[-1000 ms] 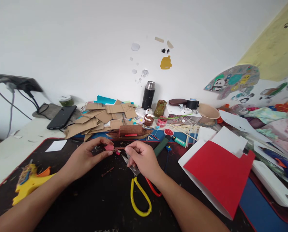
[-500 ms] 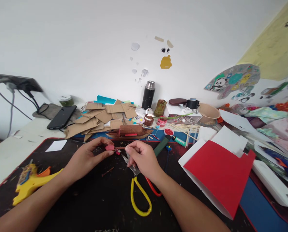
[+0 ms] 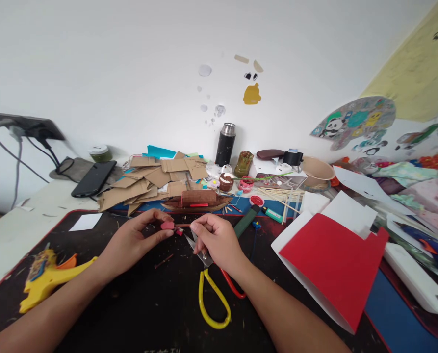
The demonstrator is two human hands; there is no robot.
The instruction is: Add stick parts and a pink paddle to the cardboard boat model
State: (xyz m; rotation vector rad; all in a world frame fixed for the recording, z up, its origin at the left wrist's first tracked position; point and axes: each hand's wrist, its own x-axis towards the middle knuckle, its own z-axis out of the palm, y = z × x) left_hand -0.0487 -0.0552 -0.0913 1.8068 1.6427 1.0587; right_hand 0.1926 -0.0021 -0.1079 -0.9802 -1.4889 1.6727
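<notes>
My left hand (image 3: 138, 242) pinches a small red piece (image 3: 167, 225), which looks like paper, between thumb and fingers. A thin brown stick (image 3: 183, 225) runs from that red piece across to my right hand (image 3: 217, 240), whose thumb and fingertips are closed on its other end. Scissors (image 3: 214, 314) with one yellow and one red handle lie on the black mat, their blades partly under my right hand. Small red scraps (image 3: 179, 232) sit by the blade tips. Just beyond both hands stands a brown model boat (image 3: 198, 199) with a red strip on its side.
A yellow glue gun (image 3: 44, 279) lies at left beside my forearm. Red paper (image 3: 336, 260) covers the right side. Cardboard pieces (image 3: 148, 181) are heaped at the back, near a black thermos (image 3: 226, 144). A green cutter (image 3: 246, 220) and a phone (image 3: 94, 178) also lie here.
</notes>
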